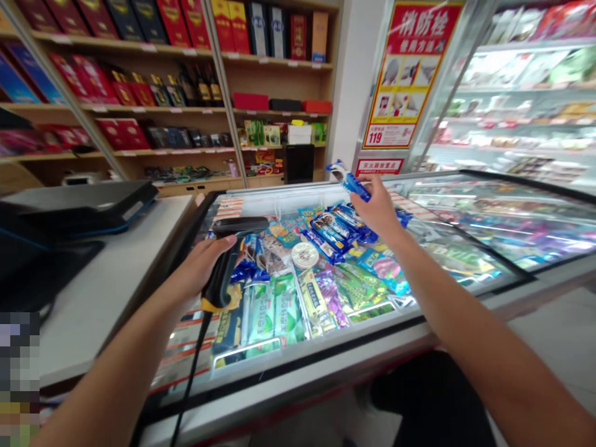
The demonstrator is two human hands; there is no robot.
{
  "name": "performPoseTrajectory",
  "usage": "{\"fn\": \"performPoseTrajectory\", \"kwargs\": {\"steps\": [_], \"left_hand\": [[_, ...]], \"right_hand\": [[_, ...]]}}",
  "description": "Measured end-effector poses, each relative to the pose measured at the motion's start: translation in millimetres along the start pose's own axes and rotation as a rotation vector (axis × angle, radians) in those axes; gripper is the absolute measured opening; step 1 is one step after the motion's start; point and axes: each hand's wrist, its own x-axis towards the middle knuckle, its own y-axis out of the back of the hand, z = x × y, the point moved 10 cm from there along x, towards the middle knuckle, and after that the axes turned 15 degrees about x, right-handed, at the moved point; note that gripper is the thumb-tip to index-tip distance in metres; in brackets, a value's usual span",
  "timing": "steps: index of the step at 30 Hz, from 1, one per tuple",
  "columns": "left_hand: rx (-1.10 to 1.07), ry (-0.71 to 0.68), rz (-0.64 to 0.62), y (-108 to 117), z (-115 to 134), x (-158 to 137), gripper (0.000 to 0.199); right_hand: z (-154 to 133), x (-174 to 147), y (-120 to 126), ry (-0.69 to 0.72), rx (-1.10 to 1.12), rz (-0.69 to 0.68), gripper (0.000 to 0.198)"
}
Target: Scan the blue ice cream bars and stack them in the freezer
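Note:
Gripped by its handle, a black barcode scanner with a yellow base end is in my left hand, over the freezer's left part. Its cord hangs down in front. My right hand is closed round a blue and white ice cream wrapper, held up over the freezer's far side. Several blue ice cream packs lie on the glass below it, and more blue packs are beside the scanner. A round white lid shows between them. Green ice cream packs lie nearer to me.
The chest freezer has a raised metal rim. On the left a counter bears a dark checkout device. Shelves with boxes and bottles stand behind, and a lit display cooler is at right.

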Motion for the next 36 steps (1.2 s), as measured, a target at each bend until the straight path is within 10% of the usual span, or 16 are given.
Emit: {"fn": "performPoseTrajectory", "kwargs": {"steps": [5, 8, 15, 20, 28, 31, 36], "left_hand": [[0.005, 0.029, -0.013, -7, -1, -4, 0.043], [0.033, 0.027, -0.035, -11, -2, -5, 0.052], [0.058, -0.008, 0.013, -5, -2, -1, 0.047], [0.035, -0.033, 0.071, 3, -1, 2, 0.044], [-0.005, -0.049, 0.051, 0, -12, 11, 0.041], [-0.01, -0.058, 0.039, -2, -11, 8, 0.042], [-0.011, -0.1, 0.018, -6, -3, 4, 0.039]], "right_hand": [[102, 26, 75, -0.198, -0.211, 0.135, 0.028], [146, 21, 81, -0.357, -0.303, -0.018, 0.019], [141, 16, 78, -0.316, -0.415, 0.008, 0.024], [54, -8, 6, 0.086, -0.264, 0.01, 0.026], [-58, -146, -196, 0.105, -0.008, -0.784, 0.074], [-61, -161, -221, 0.106, -0.134, -0.796, 0.093], [-59, -154, -218, 0.185, -0.101, -0.723, 0.066]]}}
